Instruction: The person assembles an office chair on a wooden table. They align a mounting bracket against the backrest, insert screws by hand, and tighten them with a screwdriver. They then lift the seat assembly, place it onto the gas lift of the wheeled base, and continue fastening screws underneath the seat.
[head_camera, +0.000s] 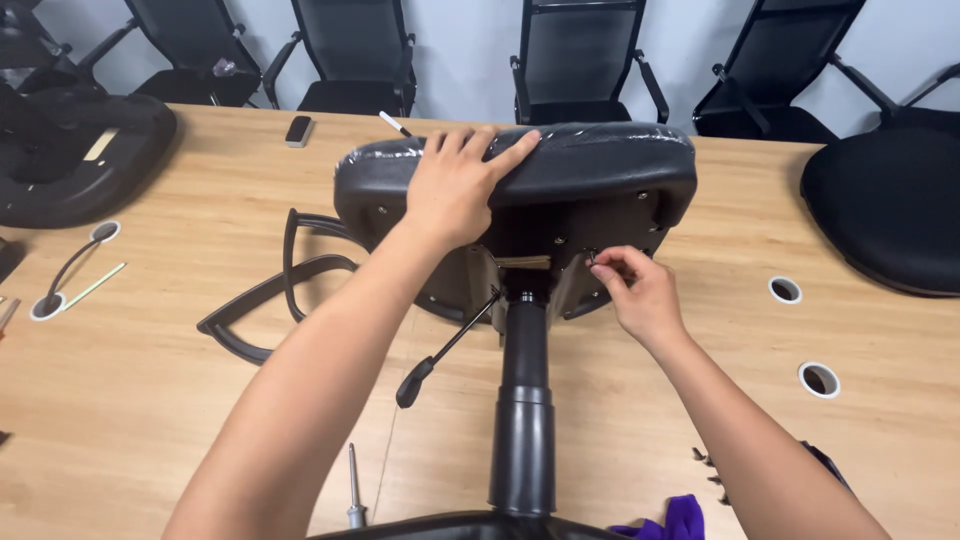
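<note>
A black office chair seat (600, 165), wrapped in clear plastic, lies on its side on the wooden table (150, 380), its underside facing me. My left hand (455, 185) rests flat on the seat's upper edge, fingers spread. My right hand (635, 290) pinches a small dark bolt (592, 257) against the metal mounting plate (570, 270) under the seat. The black gas-lift column (525, 400) runs from the plate toward me. A height lever (440, 350) with a black knob sticks out to the left.
Two black armrests (290, 280) lie left of the seat. A screwdriver (354, 490) lies near the front edge, several screws (705, 462) and purple cloth (672, 515) at the right. Other seat cushions (885, 205) sit at both table ends; chairs line the wall.
</note>
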